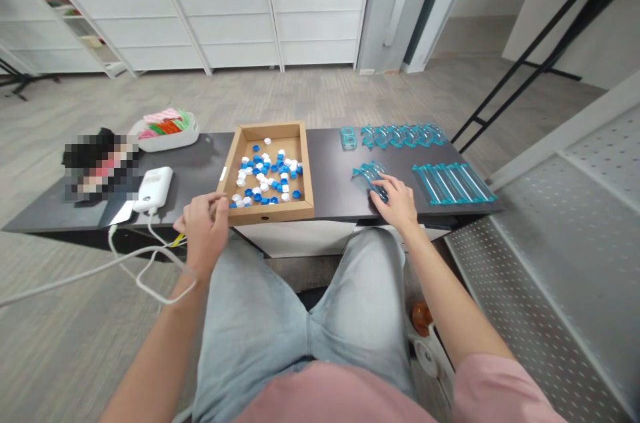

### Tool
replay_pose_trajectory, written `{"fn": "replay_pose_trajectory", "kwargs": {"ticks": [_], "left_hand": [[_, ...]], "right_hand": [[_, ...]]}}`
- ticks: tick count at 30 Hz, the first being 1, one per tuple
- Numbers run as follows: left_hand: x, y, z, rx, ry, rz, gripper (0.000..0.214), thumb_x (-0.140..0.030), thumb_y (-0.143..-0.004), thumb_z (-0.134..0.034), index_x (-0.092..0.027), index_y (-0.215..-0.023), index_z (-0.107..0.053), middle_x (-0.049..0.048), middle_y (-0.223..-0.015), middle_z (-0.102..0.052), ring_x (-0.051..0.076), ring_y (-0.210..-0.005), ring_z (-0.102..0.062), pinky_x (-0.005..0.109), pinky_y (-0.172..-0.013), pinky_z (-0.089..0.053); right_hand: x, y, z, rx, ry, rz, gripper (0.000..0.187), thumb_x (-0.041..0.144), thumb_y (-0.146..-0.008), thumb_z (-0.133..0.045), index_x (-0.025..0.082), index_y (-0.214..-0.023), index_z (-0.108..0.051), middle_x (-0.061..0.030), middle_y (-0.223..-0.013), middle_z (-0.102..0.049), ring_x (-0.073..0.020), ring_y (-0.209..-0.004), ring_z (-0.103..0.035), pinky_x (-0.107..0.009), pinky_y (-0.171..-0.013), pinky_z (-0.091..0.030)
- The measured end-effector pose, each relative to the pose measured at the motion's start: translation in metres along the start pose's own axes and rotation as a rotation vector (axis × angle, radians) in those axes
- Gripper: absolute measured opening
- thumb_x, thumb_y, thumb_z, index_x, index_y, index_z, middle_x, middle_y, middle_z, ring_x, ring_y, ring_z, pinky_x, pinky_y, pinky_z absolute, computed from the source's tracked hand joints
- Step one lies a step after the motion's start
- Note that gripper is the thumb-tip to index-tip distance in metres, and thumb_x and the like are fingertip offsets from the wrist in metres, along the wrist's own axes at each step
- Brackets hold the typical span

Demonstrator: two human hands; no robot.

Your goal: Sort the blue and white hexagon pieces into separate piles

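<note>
1. Your right hand [397,200] lies flat on the dark table [330,170]. The fingers are stretched forward and slightly spread, gripping nothing. The fingertips rest on a small cluster of clear blue curved pieces [367,175].
2. That cluster lies just ahead of the right hand and a little to its left. It runs on a slant from far left to near right, with its near end under your fingertips. The right hand is by far the nearer one; the left hand is well apart, on the other side of the tray.
3. Your left hand [205,226] sits at the near left corner of a shallow cardboard tray [307,163]. The fingers are curled in close to the thumb, a narrow shape. Whether they pinch anything cannot be told.
4. The tray holds loose small blue and white pieces [265,176], scattered across its floor. The nearest ones lie just beyond your left thumb.
5. Past the right hand, a row of curved blue pieces [400,135] runs along the table's far edge. To the hand's right, straight blue tubes [453,183] lie side by side.
6. Left of the tray sit a white device [155,188] with a trailing cable and a white bin of coloured strips [167,126].
</note>
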State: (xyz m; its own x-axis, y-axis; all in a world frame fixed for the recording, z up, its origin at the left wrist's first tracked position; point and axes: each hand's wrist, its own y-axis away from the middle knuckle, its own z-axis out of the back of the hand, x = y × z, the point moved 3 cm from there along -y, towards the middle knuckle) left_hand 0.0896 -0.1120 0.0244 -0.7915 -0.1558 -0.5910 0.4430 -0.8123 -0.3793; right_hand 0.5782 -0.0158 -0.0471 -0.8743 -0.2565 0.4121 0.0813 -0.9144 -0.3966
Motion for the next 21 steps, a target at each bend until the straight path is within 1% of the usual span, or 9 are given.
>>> {"fn": "replay_pose_trajectory", "kwargs": {"ticks": [2,4,5,7,10,13,15,18,21], "left_hand": [[0.014,-0.033,0.001,-0.053,0.167,0.053,0.040,-0.052,-0.103,-0.053,-0.022,-0.119,-0.075,0.0160,-0.133,-0.081,0.037,-0.138,-0.070,0.064,-0.131,-0.049],[0.024,-0.069,-0.005,-0.038,0.220,0.087,0.039,-0.046,-0.105,-0.046,-0.021,-0.118,-0.072,0.0149,-0.131,-0.082,0.030,-0.131,-0.075,0.054,-0.124,-0.058],[0.028,-0.085,-0.010,-0.018,0.233,0.098,0.037,-0.044,-0.105,-0.046,-0.020,-0.117,-0.071,0.0147,-0.129,-0.082,0.029,-0.128,-0.076,0.051,-0.121,-0.060],[0.035,-0.113,-0.023,0.021,0.237,0.104,0.031,-0.039,-0.103,-0.050,-0.020,-0.116,-0.071,0.0147,-0.126,-0.083,0.029,-0.124,-0.077,0.048,-0.120,-0.061],[0.042,-0.140,-0.043,0.087,0.093,0.046,0.029,-0.026,-0.101,-0.046,-0.020,-0.114,-0.071,0.0175,-0.126,-0.082,0.031,-0.127,-0.075,0.050,-0.125,-0.056],[0.050,-0.148,-0.061,0.136,-0.128,-0.019,0.032,-0.020,-0.099,-0.045,-0.018,-0.114,-0.073,0.0243,-0.134,-0.078,0.038,-0.139,-0.068,0.058,-0.131,-0.050],[0.057,-0.147,-0.071,0.153,-0.199,-0.002,0.034,-0.022,-0.101,-0.047,-0.016,-0.120,-0.074,0.0276,-0.139,-0.075,0.043,-0.145,-0.063,0.062,-0.131,-0.049],[0.064,-0.141,-0.081,0.188,-0.252,0.016,0.038,-0.031,-0.107,-0.048,-0.016,-0.130,-0.074,0.0298,-0.149,-0.070,0.046,-0.151,-0.058,0.063,-0.130,-0.049],[0.066,-0.138,-0.085,0.209,-0.321,0.002,0.043,-0.036,-0.111,-0.046,-0.014,-0.138,-0.072,0.0309,-0.156,-0.066,0.046,-0.156,-0.055,0.061,-0.131,-0.048]], "right_hand": [[-0.001,0.001,0.000,0.003,-0.010,0.020,0.037,0.043,-0.108,-0.063,0.027,-0.134,-0.083,-0.0165,-0.161,-0.076,-0.0403,-0.143,-0.070,-0.061,-0.118,-0.053],[0.000,0.001,0.001,0.011,-0.001,0.034,0.039,0.043,-0.109,-0.060,0.026,-0.138,-0.081,-0.0173,-0.162,-0.076,-0.0398,-0.145,-0.071,-0.061,-0.121,-0.054],[0.000,0.001,0.001,0.017,0.009,0.039,0.040,0.043,-0.110,-0.059,0.025,-0.139,-0.080,-0.0176,-0.162,-0.075,-0.0396,-0.145,-0.071,-0.061,-0.121,-0.054],[0.003,0.000,0.002,0.030,0.027,0.046,0.042,0.043,-0.111,-0.056,0.025,-0.140,-0.080,-0.0186,-0.163,-0.075,-0.0399,-0.146,-0.072,-0.063,-0.122,-0.054],[0.007,0.000,0.006,0.047,0.037,0.058,0.041,0.044,-0.112,-0.052,0.029,-0.136,-0.082,-0.0181,-0.165,-0.075,-0.0409,-0.149,-0.072,-0.069,-0.128,-0.050],[0.013,0.001,0.010,0.080,0.039,0.062,0.037,0.046,-0.113,-0.049,0.041,-0.129,-0.083,-0.0128,-0.165,-0.075,-0.0403,-0.150,-0.073,-0.074,-0.136,-0.043],[0.018,0.000,0.011,0.112,0.035,0.049,0.037,0.047,-0.113,-0.048,0.046,-0.127,-0.082,-0.0093,-0.165,-0.075,-0.0403,-0.150,-0.073,-0.079,-0.138,-0.039],[0.026,-0.005,0.011,0.161,-0.002,0.013,0.039,0.049,-0.112,-0.047,0.049,-0.129,-0.082,-0.0056,-0.165,-0.075,-0.0401,-0.153,-0.072,-0.084,-0.141,-0.032],[0.034,-0.011,0.007,0.196,-0.106,-0.072,0.041,0.056,-0.111,-0.047,0.052,-0.132,-0.081,-0.0025,-0.162,-0.077,-0.0410,-0.157,-0.069,-0.087,-0.142,-0.028]]}}
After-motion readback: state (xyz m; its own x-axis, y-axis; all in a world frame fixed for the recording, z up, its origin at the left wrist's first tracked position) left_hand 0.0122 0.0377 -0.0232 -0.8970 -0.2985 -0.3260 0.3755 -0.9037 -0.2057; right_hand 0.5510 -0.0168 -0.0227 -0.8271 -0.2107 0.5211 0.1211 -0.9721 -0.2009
